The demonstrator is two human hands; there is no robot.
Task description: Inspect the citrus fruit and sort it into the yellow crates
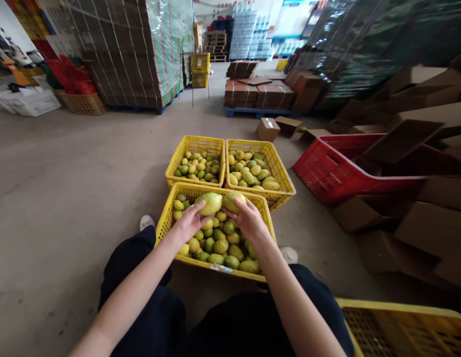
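Observation:
My left hand (pixel 191 221) is closed round a large yellow-green fruit (pixel 211 203), above the near yellow crate (pixel 161 218). Another yellow-green fruit (pixel 233 201) is in my right hand (pixel 249 218), its fingers wrapped round the right side. The two held fruits are side by side, their ends almost touching. Below them, green and yellow fruits (pixel 220 245) fill much of the near crate. Behind it stand a left yellow crate (pixel 170 161) and a right yellow crate (pixel 284 176), both holding similar fruits.
A red crate (pixel 323 173) with cardboard stands at the right, beside piled open boxes (pixel 431 223). Part of another yellow crate (pixel 401 307) shows at bottom right. Flattened cardboard stacks (pixel 275 94) lie on a blue pallet (pixel 245 113) ahead. Wrapped pallet loads rise on both sides.

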